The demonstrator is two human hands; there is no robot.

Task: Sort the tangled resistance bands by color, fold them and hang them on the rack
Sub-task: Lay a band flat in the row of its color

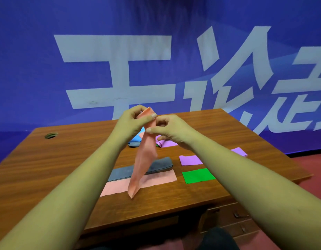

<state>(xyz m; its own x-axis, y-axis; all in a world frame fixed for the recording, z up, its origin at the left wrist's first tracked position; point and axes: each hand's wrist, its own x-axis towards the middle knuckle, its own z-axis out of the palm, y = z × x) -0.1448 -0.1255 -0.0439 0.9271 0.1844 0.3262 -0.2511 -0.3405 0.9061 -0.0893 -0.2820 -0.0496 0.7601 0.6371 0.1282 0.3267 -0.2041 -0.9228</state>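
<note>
A heap of unsorted bands (136, 140) on the desk (65, 159) is mostly hidden behind the hands. The left hand (132, 121) has a closed grip, thumb against curled fingers, on the top of a salmon band (145, 159). This band hangs above the desk, its long axis near vertical and its lower tip tilted left. The right hand (171, 131) pinches its edge just below. Beneath lie a grey band (120, 173), a pink band (161, 178), a green band (198, 175) and purple bands (190, 160), one partly covered by the right forearm.

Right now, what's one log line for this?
left hand, right hand: pinch salmon band, hanging | flat on table: pink band, grey band, purple band, green band
</note>
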